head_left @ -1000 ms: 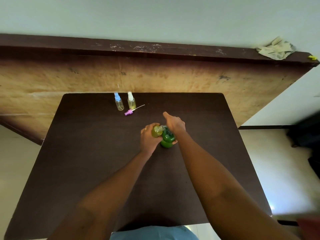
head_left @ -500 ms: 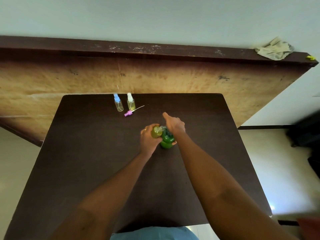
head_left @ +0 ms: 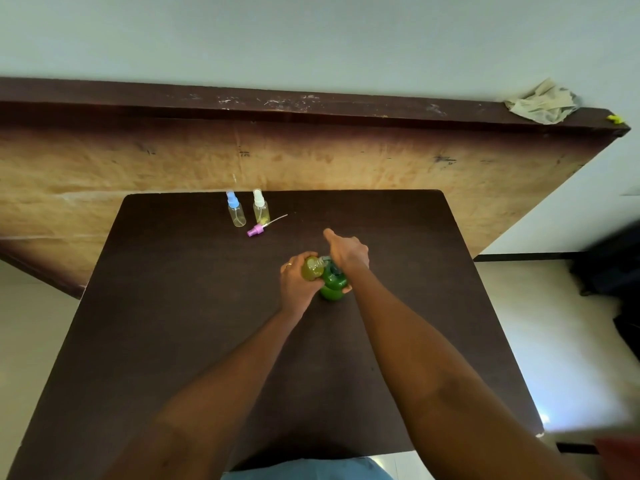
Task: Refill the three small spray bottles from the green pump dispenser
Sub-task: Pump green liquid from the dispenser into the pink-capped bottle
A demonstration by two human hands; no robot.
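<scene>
At mid-frame the right hand [head_left: 347, 253] lay over the top of the green pump dispenser [head_left: 333, 284], hiding its pump head, with the thumb stuck out toward the upper left and the other fingers out of sight, so their grip could not be told. The left hand [head_left: 298, 283] had its fingers clamped round an uncapped small bottle [head_left: 312, 268] of yellowish liquid, tilted against the spout. Farther up the dark matte table [head_left: 173, 306], a blue-capped bottle [head_left: 236, 213] and a white-capped bottle [head_left: 260, 210] of clear plastic stood upright side by side, a pink sprayer cap [head_left: 257, 230] with its thin tube lying just beside them.

Green pump dispenser [head_left: 333, 285] upright at centre; uncapped bottle [head_left: 312, 268] touching its spout. Two capped bottles [head_left: 236, 213] [head_left: 260, 210] upright at 11 o'clock.
</scene>
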